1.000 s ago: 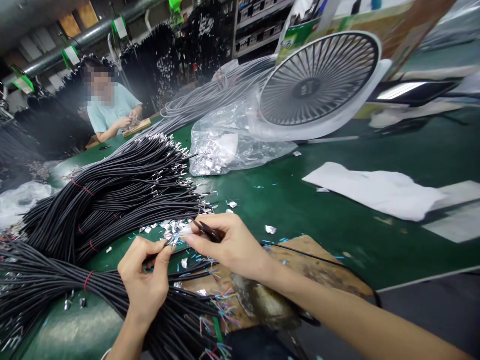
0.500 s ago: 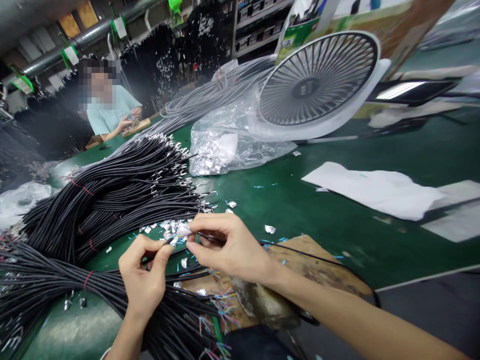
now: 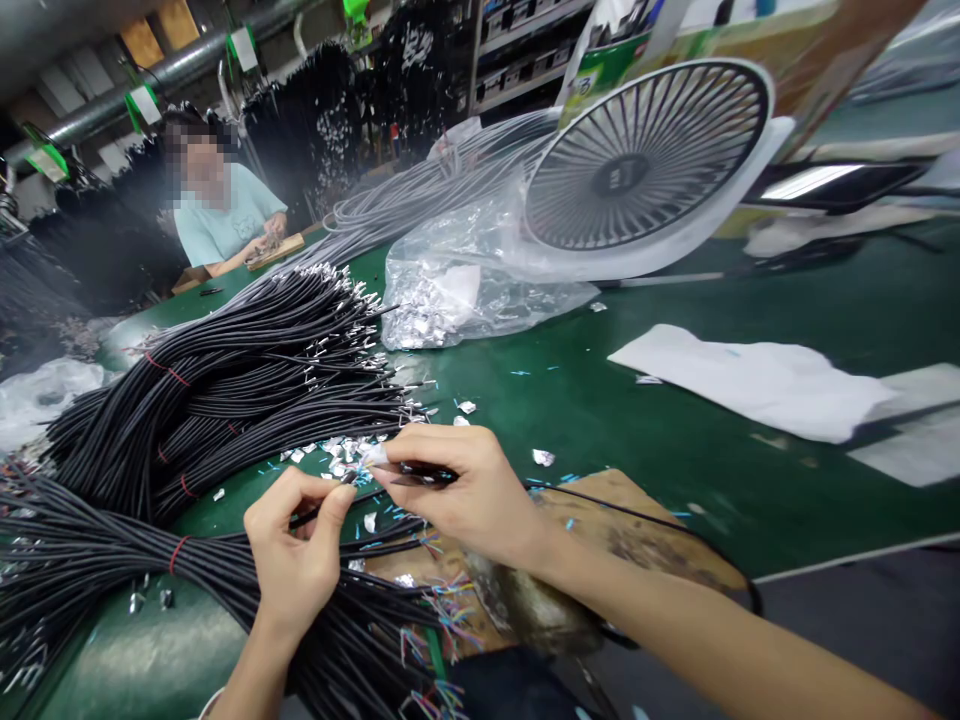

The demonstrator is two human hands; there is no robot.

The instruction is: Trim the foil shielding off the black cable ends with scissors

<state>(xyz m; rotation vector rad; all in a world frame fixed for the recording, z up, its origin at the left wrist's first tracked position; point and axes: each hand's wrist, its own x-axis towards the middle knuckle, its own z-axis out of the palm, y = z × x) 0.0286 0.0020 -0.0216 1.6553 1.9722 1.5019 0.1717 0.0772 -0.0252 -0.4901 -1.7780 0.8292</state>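
My left hand (image 3: 296, 545) pinches a black cable (image 3: 348, 478) near its end between thumb and forefinger. Close beside it on the right, my right hand (image 3: 457, 490) is closed around a slim dark pointed tool (image 3: 424, 474), which looks like tweezers. A white wrap (image 3: 374, 455) covers the tip of a right-hand finger. Scraps of silver foil (image 3: 341, 460) and bits of blue wire lie behind the fingertips. Under my hands, a tied bundle of black cables (image 3: 217, 570) ends in loose coloured wires (image 3: 450, 610). The cable end's finer detail is too small to make out.
More black cable bundles (image 3: 225, 370) lie at left on the green table (image 3: 510, 400). Behind are a clear plastic bag (image 3: 480, 290) and a fan (image 3: 645, 160). White paper (image 3: 750, 380) lies right, a worn wooden board (image 3: 630, 525) near my forearm. Another person (image 3: 229, 220) sits across.
My left hand has moved slightly right, nearer my right hand. The dark tool in my right hand shows more clearly. The other person's hands have come closer together.
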